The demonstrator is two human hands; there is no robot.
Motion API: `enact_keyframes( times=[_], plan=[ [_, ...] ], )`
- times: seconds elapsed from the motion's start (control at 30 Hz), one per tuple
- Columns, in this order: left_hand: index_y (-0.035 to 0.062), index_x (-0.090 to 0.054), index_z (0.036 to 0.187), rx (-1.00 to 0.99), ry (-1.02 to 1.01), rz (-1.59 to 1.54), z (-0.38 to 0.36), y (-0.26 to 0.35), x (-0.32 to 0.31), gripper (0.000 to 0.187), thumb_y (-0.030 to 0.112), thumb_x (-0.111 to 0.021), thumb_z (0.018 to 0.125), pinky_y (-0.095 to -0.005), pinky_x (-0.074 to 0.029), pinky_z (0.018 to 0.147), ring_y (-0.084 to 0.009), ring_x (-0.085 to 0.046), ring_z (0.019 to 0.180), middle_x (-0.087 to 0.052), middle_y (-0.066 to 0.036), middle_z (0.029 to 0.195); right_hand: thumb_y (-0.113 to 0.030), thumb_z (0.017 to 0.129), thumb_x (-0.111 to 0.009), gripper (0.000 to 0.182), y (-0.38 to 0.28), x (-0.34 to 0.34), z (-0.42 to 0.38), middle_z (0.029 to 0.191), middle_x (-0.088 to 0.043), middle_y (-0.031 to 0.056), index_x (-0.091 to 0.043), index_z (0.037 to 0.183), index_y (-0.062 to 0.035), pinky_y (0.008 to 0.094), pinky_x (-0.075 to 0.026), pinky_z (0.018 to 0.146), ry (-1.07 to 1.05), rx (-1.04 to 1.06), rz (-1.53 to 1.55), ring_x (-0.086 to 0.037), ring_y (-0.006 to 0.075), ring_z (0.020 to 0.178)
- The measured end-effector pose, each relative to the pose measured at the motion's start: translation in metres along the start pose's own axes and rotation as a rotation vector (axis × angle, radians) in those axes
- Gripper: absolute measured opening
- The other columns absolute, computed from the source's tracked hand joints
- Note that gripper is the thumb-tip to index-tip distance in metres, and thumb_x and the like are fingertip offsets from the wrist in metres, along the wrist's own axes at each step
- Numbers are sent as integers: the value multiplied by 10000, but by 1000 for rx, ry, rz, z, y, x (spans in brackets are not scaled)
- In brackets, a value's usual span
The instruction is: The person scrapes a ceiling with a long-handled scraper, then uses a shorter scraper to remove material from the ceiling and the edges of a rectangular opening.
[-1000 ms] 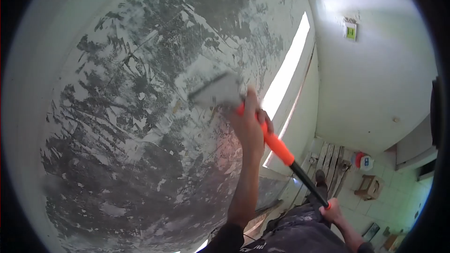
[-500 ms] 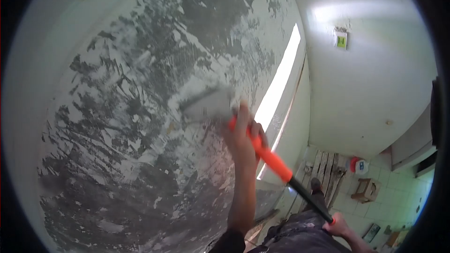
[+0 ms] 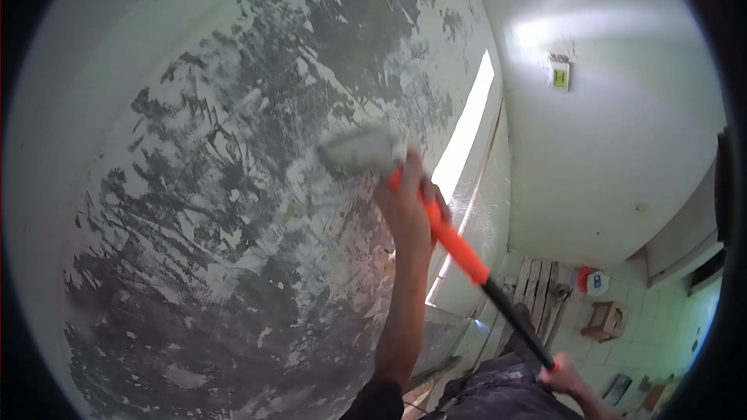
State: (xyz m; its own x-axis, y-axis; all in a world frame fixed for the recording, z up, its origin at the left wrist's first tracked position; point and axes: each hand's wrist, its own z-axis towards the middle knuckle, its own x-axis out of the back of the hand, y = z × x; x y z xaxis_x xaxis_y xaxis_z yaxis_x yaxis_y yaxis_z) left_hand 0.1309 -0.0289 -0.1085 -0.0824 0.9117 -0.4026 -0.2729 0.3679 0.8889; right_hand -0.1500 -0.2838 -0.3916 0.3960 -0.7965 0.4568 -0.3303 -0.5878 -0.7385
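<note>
Long-handled scraper [image 3: 436, 222], orange sleeve over black pole, blurred flat head [image 3: 359, 149] pressed to the patchy, flaking ceiling [image 3: 233, 187]. Left hand [image 3: 408, 202] grasps the orange section near the head; right hand [image 3: 562, 376] clenches the pole's end. No legible writing.

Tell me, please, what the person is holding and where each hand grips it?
A long-handled scraper: the left hand grips the orange part of the handle just below the head, and the right hand holds the black far end.
</note>
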Motion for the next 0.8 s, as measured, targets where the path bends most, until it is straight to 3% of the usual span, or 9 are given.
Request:
enact_keyframes(
  times=[0.07,0.13,0.33,0.37,0.47,0.57,0.67,0.73,0.8],
  plan=[
    [117,-420,628,-36,-10,6,16,7,-13,382,280,-578,935,-240,-253,271,-102,-353,312,-352,23,506,-157,657,-656,232,-29,10,16,512,-534,146,-558,563,32,359,-425,491,-44,-30,209,-561,165,490],
    [103,-413,617,-13,40,50,-4,2,4,387,268,-559,935,-260,-314,307,-109,-405,324,-373,18,485,-159,655,-667,231,-10,9,5,506,-536,132,-557,566,23,344,-417,490,0,19,98,-548,156,482],
    [93,-481,686,-56,-24,-52,12,11,-14,304,223,-537,955,-239,-262,260,-101,-362,325,-371,24,512,-186,640,-685,260,-32,34,10,513,-538,158,-562,567,32,382,-457,552,-30,-80,106,-578,217,512],
    [97,-459,669,-69,13,-33,-3,6,-5,328,237,-545,953,-244,-259,274,-106,-356,329,-368,21,514,-180,638,-689,253,2,26,8,511,-539,156,-567,568,31,382,-456,546,-20,-7,75,-576,215,505],
    [88,-445,668,-112,0,-19,-5,13,-7,341,249,-563,945,-251,-259,293,-108,-350,338,-359,16,517,-176,628,-701,252,-7,34,9,496,-528,147,-571,568,32,377,-443,523,20,108,83,-556,205,480],
    [29,-537,834,-61,64,-32,13,22,-23,193,178,-525,957,-240,-275,260,-91,-355,334,-360,20,518,-196,612,-705,264,-46,53,19,517,-546,162,-572,578,29,393,-464,557,-39,-44,47,-592,243,511],
    [79,-464,701,-126,14,4,-8,18,-4,310,236,-540,957,-247,-270,304,-107,-372,347,-358,16,525,-171,618,-687,237,-2,32,10,500,-524,156,-565,568,26,371,-440,509,38,160,28,-561,214,475],
    [100,-423,669,-110,27,25,5,25,-16,339,239,-548,951,-251,-272,299,-110,-367,336,-362,16,529,-166,620,-679,231,-16,40,15,499,-517,157,-561,562,24,375,-439,512,17,121,38,-553,223,472],
    [44,-495,739,-118,29,-8,25,28,-26,279,226,-545,944,-261,-320,287,-107,-396,310,-368,20,487,-170,616,-685,240,-56,64,27,517,-535,177,-557,563,25,394,-464,549,-45,-11,32,-595,265,507]
  ],
)
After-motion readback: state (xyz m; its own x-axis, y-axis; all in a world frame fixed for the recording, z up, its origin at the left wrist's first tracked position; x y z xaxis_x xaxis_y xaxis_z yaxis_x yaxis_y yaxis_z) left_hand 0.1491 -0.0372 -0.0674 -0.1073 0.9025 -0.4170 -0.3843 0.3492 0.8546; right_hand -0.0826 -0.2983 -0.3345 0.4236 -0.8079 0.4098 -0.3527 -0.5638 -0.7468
